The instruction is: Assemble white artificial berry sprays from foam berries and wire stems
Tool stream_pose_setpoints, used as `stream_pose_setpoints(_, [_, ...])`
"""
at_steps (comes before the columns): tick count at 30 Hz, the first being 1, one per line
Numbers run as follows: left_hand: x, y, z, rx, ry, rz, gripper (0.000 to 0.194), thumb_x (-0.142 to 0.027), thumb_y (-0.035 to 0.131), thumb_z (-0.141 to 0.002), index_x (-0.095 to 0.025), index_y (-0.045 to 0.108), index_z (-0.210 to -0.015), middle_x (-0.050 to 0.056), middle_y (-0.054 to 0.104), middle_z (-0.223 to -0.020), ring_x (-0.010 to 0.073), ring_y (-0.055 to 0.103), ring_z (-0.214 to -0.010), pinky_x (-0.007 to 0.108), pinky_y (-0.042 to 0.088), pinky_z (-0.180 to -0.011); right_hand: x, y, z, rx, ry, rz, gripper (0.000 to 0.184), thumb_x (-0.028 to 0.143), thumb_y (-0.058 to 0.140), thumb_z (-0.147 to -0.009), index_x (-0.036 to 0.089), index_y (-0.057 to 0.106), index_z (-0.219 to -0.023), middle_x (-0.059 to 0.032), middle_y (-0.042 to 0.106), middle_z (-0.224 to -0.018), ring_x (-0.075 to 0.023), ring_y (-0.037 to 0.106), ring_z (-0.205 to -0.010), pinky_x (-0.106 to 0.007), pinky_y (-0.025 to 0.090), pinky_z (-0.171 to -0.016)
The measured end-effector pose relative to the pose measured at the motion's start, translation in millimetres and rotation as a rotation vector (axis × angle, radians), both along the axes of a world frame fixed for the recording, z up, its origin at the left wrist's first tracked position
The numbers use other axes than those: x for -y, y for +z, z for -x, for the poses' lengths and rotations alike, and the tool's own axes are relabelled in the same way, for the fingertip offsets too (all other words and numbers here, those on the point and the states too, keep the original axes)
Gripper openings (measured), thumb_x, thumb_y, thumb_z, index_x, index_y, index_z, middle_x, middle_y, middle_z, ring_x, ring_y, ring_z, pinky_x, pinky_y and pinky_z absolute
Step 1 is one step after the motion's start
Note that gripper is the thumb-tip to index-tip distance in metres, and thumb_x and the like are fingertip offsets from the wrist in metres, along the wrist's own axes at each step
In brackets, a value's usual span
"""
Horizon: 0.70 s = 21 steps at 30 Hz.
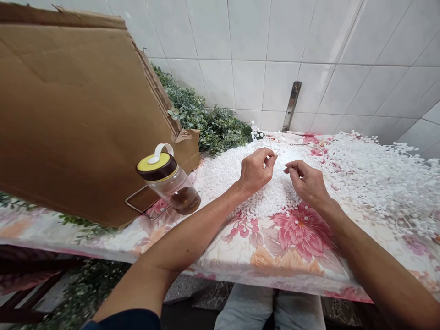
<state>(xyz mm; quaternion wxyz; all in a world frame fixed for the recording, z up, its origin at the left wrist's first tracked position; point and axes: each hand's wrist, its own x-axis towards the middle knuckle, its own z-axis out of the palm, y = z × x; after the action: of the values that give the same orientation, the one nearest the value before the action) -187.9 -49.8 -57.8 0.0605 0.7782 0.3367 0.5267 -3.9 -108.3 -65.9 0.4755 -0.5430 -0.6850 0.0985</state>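
Note:
My left hand (256,172) pinches a thin white beaded plastic sprig (264,140) between thumb and fingers, over a heap of small white foam beads (275,192). My right hand (304,181) hangs close by with its fingertips drawn together; anything thin in them is hidden. To the right lies a large tangled mass of similar white sprigs (381,183). Both hands are above a pink floral cloth (302,238) covering the table.
A clear jar with a yellow and brown lid (168,183) stands left of my hands, against a large tilted cardboard sheet (79,114) on a wire stand (137,201). Green artificial foliage (213,126) lies behind, beneath a tiled wall with a metal bracket (291,106).

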Motion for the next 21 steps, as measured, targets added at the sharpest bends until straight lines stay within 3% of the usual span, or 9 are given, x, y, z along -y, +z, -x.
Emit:
stream_pose_setpoints(2, [2.7, -0.7, 0.0, -0.086, 0.027, -0.015, 0.012, -0.024, 0.055, -0.100, -0.019, 0.063, -0.093, 0.004, 0.072, -0.091, 0.0150, 0.065, -0.080, 0.027, 0.048, -0.072, -0.2, 1.1, 0.3, -0.093, 0.016, 0.057, 0.021, 0.032, 0.057, -0.095, 0.020, 0.071, -0.106, -0.0073, 0.079, -0.093, -0.0164, 0.065, -0.066, -0.031, 0.052, -0.065])
stream_pose_setpoints(6, [9.9, -4.9, -3.7, -0.335, 0.055, -0.051, 0.012, -0.023, 0.051, -0.100, -0.019, 0.062, -0.095, 0.007, 0.073, -0.097, 0.0204, 0.068, -0.091, 0.033, 0.050, -0.080, 0.5, 8.7, -0.5, -0.514, 0.153, 0.218, 0.026, 0.042, 0.068, -0.090, 0.020, 0.067, -0.103, -0.0067, 0.074, -0.097, -0.0135, 0.057, -0.059, -0.027, 0.049, -0.045])
stream_pose_setpoints(8, [12.9, -7.7, -6.6, -0.426, 0.046, -0.073, 0.014, -0.022, 0.049, -0.100, -0.018, 0.062, -0.097, 0.009, 0.072, -0.100, 0.0224, 0.068, -0.094, 0.035, 0.052, -0.083, 1.3, 13.2, -2.0, -0.649, 0.257, 0.256, 0.029, 0.040, 0.077, -0.082, 0.021, 0.068, -0.102, -0.0049, 0.070, -0.096, -0.0167, 0.062, -0.071, -0.027, 0.054, -0.047])
stream_pose_setpoints(11, [15.8, -10.9, -10.2, -0.490, 0.027, -0.106, 0.014, -0.018, 0.048, -0.099, -0.017, 0.062, -0.100, 0.012, 0.071, -0.106, 0.0241, 0.068, -0.101, 0.037, 0.054, -0.088, 1.3, 15.8, -4.7, -0.652, 0.372, 0.300, 0.034, 0.038, 0.083, -0.078, 0.021, 0.070, -0.104, -0.0037, 0.067, -0.095, -0.0194, 0.064, -0.083, -0.029, 0.060, -0.053])
stream_pose_setpoints(16, [16.8, -13.1, -12.5, -0.517, 0.038, -0.157, 0.015, -0.016, 0.048, -0.099, -0.016, 0.063, -0.098, 0.016, 0.069, -0.119, 0.0277, 0.065, -0.116, 0.043, 0.054, -0.100, -4.9, 8.6, -8.7, -0.590, 0.227, 0.291, 0.037, 0.050, 0.083, -0.079, 0.019, 0.073, -0.096, -0.0031, 0.065, -0.081, -0.0160, 0.060, -0.070, -0.026, 0.057, -0.047])
stream_pose_setpoints(21, [13.6, -17.3, -13.2, -0.492, 0.022, -0.198, 0.015, -0.012, 0.050, -0.096, -0.015, 0.064, -0.098, 0.019, 0.062, -0.139, 0.0311, 0.056, -0.136, 0.052, 0.049, -0.111, -8.8, 5.7, -11.6, -0.655, 0.156, 0.317, 0.040, 0.053, 0.085, -0.073, 0.019, 0.072, -0.090, -0.0036, 0.068, -0.084, -0.0148, 0.059, -0.068, -0.024, 0.056, -0.046])
